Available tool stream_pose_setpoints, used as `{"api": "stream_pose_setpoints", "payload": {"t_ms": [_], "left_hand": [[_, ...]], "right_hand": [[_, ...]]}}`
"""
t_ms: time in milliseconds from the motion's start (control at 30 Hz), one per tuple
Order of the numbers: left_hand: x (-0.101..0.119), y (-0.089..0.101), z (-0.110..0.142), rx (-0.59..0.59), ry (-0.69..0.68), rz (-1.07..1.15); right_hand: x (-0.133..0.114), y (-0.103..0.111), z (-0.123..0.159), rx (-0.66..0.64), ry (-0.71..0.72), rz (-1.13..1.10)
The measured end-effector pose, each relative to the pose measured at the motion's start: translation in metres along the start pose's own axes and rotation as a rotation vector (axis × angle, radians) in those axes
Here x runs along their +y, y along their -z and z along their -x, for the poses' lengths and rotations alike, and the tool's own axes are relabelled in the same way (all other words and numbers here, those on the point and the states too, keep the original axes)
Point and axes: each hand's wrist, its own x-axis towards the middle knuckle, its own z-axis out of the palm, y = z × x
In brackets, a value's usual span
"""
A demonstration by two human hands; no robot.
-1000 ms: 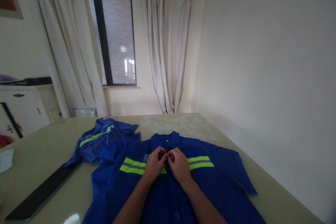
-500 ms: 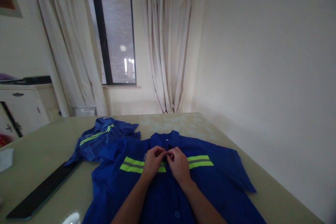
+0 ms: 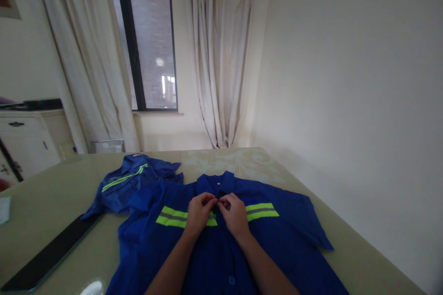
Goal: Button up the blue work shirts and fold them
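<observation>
Table: pale green and glossy, with a lighter scroll pattern near its far edge.
Blue shirt: laid out front side up, its collar pointing away from the person; it spreads to both sides of the grip, most of it on the near side, under the forearms.
Second shirt: blue too, rumpled, beyond the left sleeve of the first and touching it; well apart from the grip.
Dark slab: long and flat, left of both garments, its far end under a sleeve of the second shirt.
Left hand: over the chest, thumb and fingers pinching the edge of the front opening.
Right hand: facing it, pinching the same opening, the fingertips of the two hands about meeting.
Reflective band: yellow-green with a grey centre, across the chest; the hands cover its middle, and it shows to either side.
Collar: just beyond the fingertips, standing open, a small tag inside.
Button: low on the front, well below the pinch, between the forearms.
Between the fingertips: cloth; whether a fastener is there too, I cannot tell.
</observation>
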Motion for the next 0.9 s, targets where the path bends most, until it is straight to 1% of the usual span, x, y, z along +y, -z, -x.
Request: {"api": "stream_pose_setpoints", "payload": {"t_ms": [167,333,467,667,767,900], "left_hand": [[-0.001,-0.003,0.0,-0.041,-0.063,-0.004],[-0.002,-0.004,0.0,-0.077,-0.099,-0.019],[-0.004,-0.005,0.001,-0.052,-0.104,-0.043],[-0.002,-0.005,0.003,-0.036,-0.122,-0.071],[0.0,-0.005,0.004,-0.04,-0.122,-0.101],[0.004,-0.006,0.006,-0.045,-0.105,-0.161]], "right_hand": [[0.009,-0.003,-0.002,0.005,-0.001,-0.095],[0.015,0.0,-0.006,-0.026,-0.045,-0.149],[0.016,0.0,-0.007,-0.029,-0.044,-0.156],[0.015,-0.001,-0.005,0.011,0.013,-0.192],[0.016,-0.002,-0.005,0.01,-0.001,-0.223],[0.013,-0.001,-0.005,0.015,-0.011,-0.187]]}}
